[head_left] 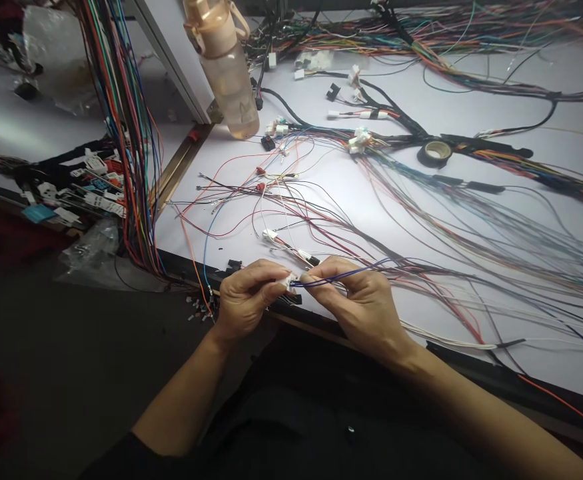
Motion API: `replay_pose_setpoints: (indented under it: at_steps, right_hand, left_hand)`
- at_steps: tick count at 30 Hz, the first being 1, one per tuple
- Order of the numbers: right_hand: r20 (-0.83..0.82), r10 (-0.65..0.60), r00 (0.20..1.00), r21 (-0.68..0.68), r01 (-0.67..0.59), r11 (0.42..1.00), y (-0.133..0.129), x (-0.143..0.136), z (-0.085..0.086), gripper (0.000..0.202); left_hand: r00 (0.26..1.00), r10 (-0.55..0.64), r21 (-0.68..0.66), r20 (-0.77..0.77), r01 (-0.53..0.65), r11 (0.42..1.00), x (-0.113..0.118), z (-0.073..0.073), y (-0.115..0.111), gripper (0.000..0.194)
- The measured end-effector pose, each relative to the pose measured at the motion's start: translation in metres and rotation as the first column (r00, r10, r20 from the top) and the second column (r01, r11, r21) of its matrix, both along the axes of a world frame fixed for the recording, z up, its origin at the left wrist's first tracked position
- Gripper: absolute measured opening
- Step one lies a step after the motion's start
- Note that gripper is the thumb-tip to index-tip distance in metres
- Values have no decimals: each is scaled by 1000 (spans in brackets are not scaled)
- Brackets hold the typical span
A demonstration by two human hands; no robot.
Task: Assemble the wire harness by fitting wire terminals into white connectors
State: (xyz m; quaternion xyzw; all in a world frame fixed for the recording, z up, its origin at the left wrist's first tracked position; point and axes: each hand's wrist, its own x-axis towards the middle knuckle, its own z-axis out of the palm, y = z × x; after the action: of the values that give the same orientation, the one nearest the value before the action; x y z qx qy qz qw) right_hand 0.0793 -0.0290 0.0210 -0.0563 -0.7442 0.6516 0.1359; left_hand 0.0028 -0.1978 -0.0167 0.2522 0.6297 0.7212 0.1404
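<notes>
Near the front edge of the table, my left hand (248,295) pinches a small white connector (288,281) between thumb and fingers. Just right of it, my right hand (358,300) grips thin blue wires (344,275) between thumb and forefinger. These wires run from the connector's right side and trail off to the right past my knuckles. My fingertips cover part of the connector, so whether each wire is fully seated cannot be seen. Behind my hands lie a white plug (270,235) and a white-and-black connector (307,257) on wires.
A water bottle (231,80) stands at the back left. A tape roll (435,154) lies among taped harness branches (391,110). Loose red wires (321,217) spread across the white table (231,233). A thick hanging wire bundle (126,133) borders the left side.
</notes>
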Motion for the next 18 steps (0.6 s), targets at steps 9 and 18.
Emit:
replay_pose_setpoints:
  at_steps: [9,18]
  right_hand:
    - [-197,-15,980,266,68,961,1,2,-5,9]
    - [-247,-30,968,381,126,916,1,7,-4,9]
  left_hand:
    - [999,-6,-20,-46,5,1000,1,0,0,14]
    - [984,-21,-57,-178,11,998,-1,6,1,16]
